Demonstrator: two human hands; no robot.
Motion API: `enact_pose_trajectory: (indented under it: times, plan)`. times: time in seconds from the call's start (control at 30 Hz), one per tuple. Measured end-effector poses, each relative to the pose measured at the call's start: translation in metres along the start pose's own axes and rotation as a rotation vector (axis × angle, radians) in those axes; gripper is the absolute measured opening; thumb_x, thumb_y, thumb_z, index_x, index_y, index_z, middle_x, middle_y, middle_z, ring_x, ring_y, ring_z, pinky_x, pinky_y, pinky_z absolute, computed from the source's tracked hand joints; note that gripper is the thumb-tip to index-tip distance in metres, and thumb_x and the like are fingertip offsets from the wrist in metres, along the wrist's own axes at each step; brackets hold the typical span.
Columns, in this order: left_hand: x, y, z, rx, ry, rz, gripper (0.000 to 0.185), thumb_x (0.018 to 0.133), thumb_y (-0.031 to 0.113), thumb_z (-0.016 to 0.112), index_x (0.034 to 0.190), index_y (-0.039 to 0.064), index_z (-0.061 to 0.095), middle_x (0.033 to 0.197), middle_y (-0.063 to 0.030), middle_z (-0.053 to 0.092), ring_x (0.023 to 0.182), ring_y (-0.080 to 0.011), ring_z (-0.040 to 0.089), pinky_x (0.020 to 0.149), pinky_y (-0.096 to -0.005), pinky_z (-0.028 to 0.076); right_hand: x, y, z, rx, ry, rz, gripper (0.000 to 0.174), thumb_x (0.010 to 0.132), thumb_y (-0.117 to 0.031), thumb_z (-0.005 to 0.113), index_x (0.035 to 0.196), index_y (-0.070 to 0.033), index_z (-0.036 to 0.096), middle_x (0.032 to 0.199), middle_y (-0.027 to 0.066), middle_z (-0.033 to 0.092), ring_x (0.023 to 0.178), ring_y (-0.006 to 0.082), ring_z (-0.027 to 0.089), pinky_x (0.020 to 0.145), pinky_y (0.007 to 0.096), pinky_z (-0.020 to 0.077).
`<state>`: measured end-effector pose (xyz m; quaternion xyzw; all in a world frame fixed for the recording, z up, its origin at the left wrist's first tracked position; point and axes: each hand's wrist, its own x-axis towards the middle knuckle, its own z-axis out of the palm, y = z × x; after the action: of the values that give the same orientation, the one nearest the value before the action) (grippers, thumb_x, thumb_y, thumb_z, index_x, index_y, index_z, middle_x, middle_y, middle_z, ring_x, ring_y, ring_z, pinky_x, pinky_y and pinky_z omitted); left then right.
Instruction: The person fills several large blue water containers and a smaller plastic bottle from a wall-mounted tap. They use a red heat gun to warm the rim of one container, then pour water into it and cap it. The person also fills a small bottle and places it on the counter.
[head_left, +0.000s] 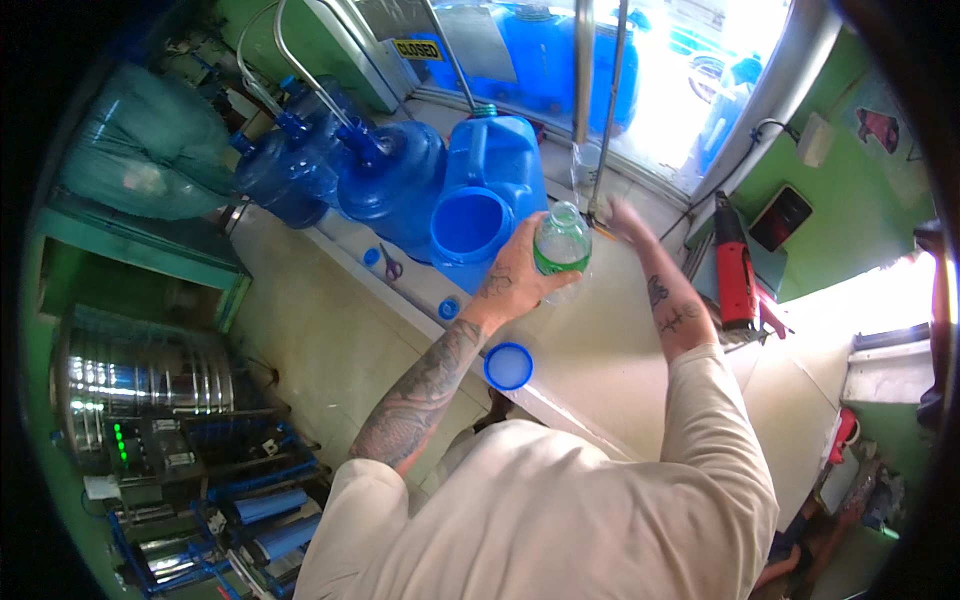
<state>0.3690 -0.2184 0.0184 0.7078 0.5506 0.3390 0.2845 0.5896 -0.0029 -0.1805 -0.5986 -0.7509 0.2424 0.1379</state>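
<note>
My left hand (523, 266) grips a clear plastic bottle (566, 236) with a green band, its uncapped mouth facing up. A thin stream of water (575, 172) falls near that mouth from an upright metal pipe (583, 75). My right hand (628, 222), blurred, is beside the foot of a thin metal rod (609, 120); whether it touches anything there is unclear. Just left of the bottle stands a blue wide-mouthed container (471, 225), open at the top. A blue round lid (508, 366) lies at the ledge's edge, below my left wrist.
Blue water jugs (397, 172) stand left, with curved metal filling tubes (300, 67) in their necks. Scissors (390, 264) and blue caps (448, 308) lie on the tiled ledge. A red heat gun (733, 270) and a phone (780, 217) are at right.
</note>
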Motion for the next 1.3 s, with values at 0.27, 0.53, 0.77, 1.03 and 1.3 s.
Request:
enact_pose_trajectory:
  times: [0.27,0.53,0.77,1.03,1.3]
  plan:
    - [0.004,0.004,-0.007,0.001,-0.017,-0.052,0.095,0.071,0.039,0.089,0.144,0.001,0.041,0.132,-0.0165,0.058,0.122,-0.0294,0.058,0.102,-0.0386,0.048,-0.007,0.083,0.100,0.054,-0.247,0.173,0.078,0.086,-0.035,0.069,0.147,0.001,0.037,0.146,0.0294,0.043,0.137,0.0384,0.043,0.113,0.0416,0.0381]
    - [0.007,0.004,-0.009,-0.022,-0.015,-0.004,0.094,0.072,0.043,0.087,0.144,0.001,0.043,0.131,-0.0189,0.060,0.116,-0.0300,0.061,0.096,-0.0385,0.050,-0.013,0.063,0.053,0.034,-0.253,0.093,0.069,0.089,-0.036,0.065,0.145,-0.001,0.044,0.137,0.0270,0.055,0.132,0.0381,0.049,0.111,0.0440,0.0391]
    - [0.006,0.005,-0.009,0.032,0.000,0.033,0.096,0.071,0.045,0.087,0.145,0.002,0.042,0.132,-0.0210,0.058,0.118,-0.0341,0.060,0.097,-0.0398,0.049,0.002,0.074,0.058,0.078,-0.332,0.041,0.074,0.091,-0.040,0.064,0.149,-0.002,0.038,0.144,0.0259,0.049,0.136,0.0391,0.044,0.112,0.0446,0.0382]
    - [0.007,0.002,-0.007,0.001,-0.001,0.041,0.095,0.072,0.043,0.087,0.144,0.002,0.042,0.139,-0.0219,0.054,0.127,-0.0359,0.055,0.104,-0.0413,0.046,0.024,0.100,0.086,0.071,-0.299,-0.024,0.076,0.089,-0.036,0.066,0.150,-0.001,0.036,0.141,0.0258,0.052,0.135,0.0378,0.047,0.111,0.0434,0.0387]
    - [0.008,0.000,-0.006,-0.004,0.004,0.035,0.097,0.071,0.045,0.087,0.145,0.002,0.042,0.140,-0.0235,0.053,0.128,-0.0375,0.054,0.106,-0.0426,0.044,0.030,0.103,0.088,0.123,-0.281,-0.081,0.077,0.087,-0.035,0.068,0.149,-0.001,0.038,0.140,0.0247,0.053,0.134,0.0365,0.047,0.111,0.0425,0.0387]
